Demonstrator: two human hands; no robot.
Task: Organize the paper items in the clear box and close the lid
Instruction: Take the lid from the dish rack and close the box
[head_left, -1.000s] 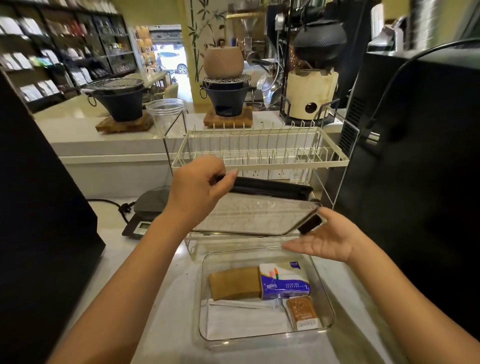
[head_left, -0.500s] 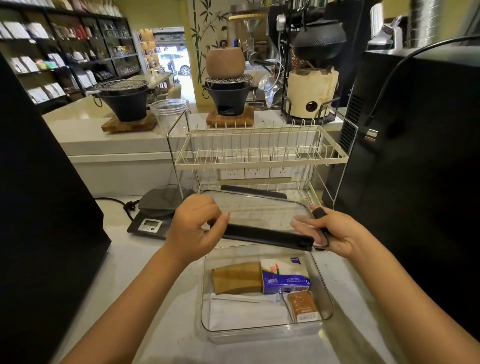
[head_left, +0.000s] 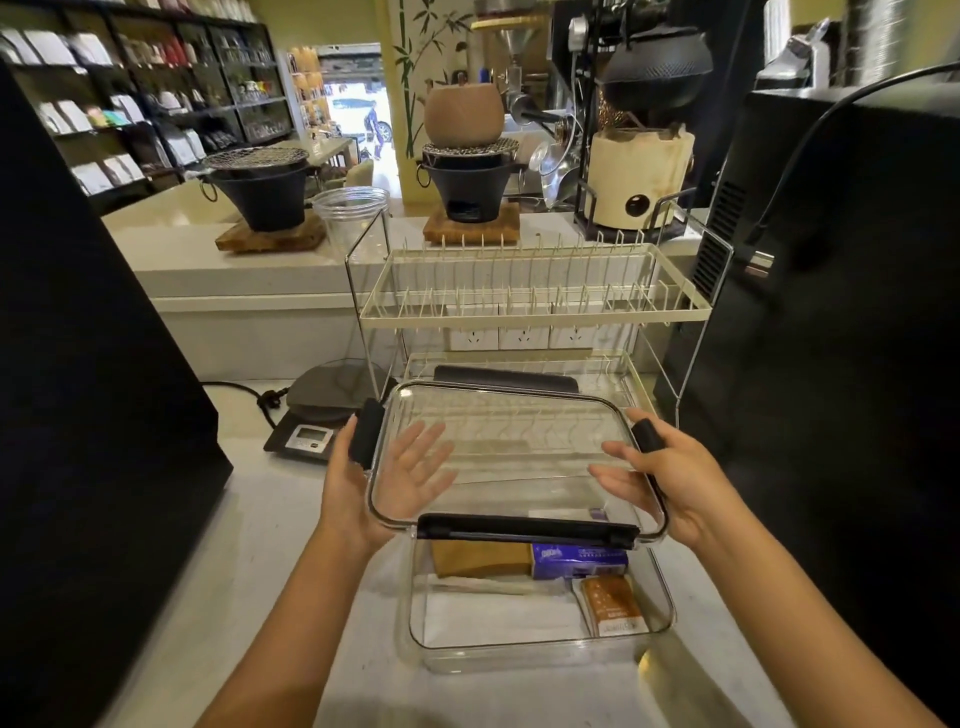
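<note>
2 hands, the left hand (head_left: 387, 480) and right hand (head_left: 657, 480), clamp the clear lid (head_left: 511, 457) by its side edges above the clear box (head_left: 540, 652) on the bench (head_left: 270, 519), so a skewed lowering could leave 1 corner unlatched or pinch the paper items (head_left: 524, 587) inside.

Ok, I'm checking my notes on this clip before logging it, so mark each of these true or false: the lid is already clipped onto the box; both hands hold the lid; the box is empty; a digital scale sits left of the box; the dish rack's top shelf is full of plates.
1. The lid is clipped onto the clear box. False: it is held above the box, not seated.
2. The left hand and right hand both hold the lid. True.
3. The box is empty. False: it holds a purple tissue pack, a brown packet and other paper items.
4. A digital scale sits left of the box. True.
5. The dish rack top shelf is full of plates. False: it holds none.
</note>
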